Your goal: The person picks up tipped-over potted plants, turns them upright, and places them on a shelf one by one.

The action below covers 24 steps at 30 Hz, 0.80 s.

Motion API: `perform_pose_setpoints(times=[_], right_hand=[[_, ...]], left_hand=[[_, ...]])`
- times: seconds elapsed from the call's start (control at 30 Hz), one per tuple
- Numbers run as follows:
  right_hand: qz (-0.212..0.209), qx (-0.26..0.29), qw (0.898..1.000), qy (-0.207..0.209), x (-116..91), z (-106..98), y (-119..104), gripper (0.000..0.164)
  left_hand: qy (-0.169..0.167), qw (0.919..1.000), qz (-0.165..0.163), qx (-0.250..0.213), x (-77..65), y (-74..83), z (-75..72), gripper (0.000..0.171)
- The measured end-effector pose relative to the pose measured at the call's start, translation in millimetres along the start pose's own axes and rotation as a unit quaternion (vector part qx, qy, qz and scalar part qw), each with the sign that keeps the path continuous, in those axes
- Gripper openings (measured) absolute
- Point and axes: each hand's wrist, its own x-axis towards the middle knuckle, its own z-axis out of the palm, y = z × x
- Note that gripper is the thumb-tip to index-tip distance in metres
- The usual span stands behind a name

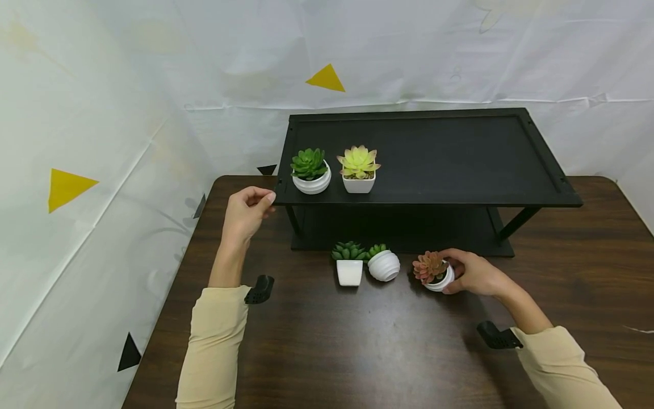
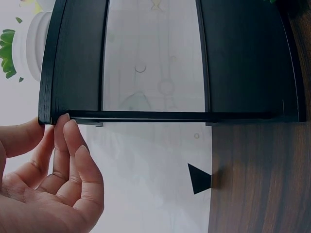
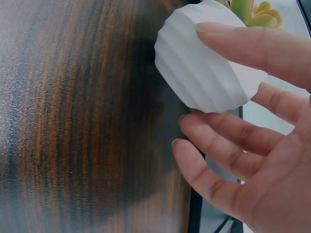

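My left hand (image 1: 247, 213) pinches the front left corner of the top board of a black two-tier shelf (image 1: 449, 156); in the left wrist view the thumb lies on one side of the edge and the fingertips on the other. My right hand (image 1: 474, 274) holds a reddish potted succulent (image 1: 430, 267) by its ribbed white pot (image 3: 204, 63), thumb on one side and fingers on the other. The pot is tilted, its plant leaning left; whether it touches the table cannot be told. Left of it are a tipped round-potted green succulent (image 1: 384, 265) and a square-potted dark green succulent (image 1: 349, 271).
On the top board stand a green succulent in a round white pot (image 1: 313, 180) and a yellow-green succulent in a square white pot (image 1: 359, 170). The shelf rests on a dark wooden table (image 1: 327, 352). A white sheet (image 1: 434, 57) hangs behind and at the left.
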Motion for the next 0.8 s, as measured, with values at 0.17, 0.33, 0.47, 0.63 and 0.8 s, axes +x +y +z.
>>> perform_pose_setpoints(times=[0.17, 0.33, 0.47, 0.63, 0.8], right_hand=[[-0.007, 0.031, 0.999, -0.001, -1, 1, 5, 0.069], [-0.01, 0.044, 0.999, 0.001, -1, 2, 12, 0.07], [-0.005, 0.053, 0.999, -0.002, -1, 3, 17, 0.071], [-0.008, 0.061, 0.998, -0.006, -1, 3, 20, 0.077], [-0.002, 0.052, 0.999, -0.012, 0, 2, 21, 0.078]], left_hand=[[0.0, 1.0, 0.0, 0.001, 0.7, -0.4, 0.1, 0.019], [0.001, 1.0, 0.0, 0.002, 1.2, -1.0, -0.1, 0.018], [0.0, 1.0, 0.0, 0.002, 1.2, -1.3, -0.3, 0.018], [0.001, 1.0, -0.001, 0.003, 1.1, -1.3, -0.4, 0.018], [0.001, 1.0, 0.0, 0.005, 1.1, -0.8, -0.3, 0.018]])
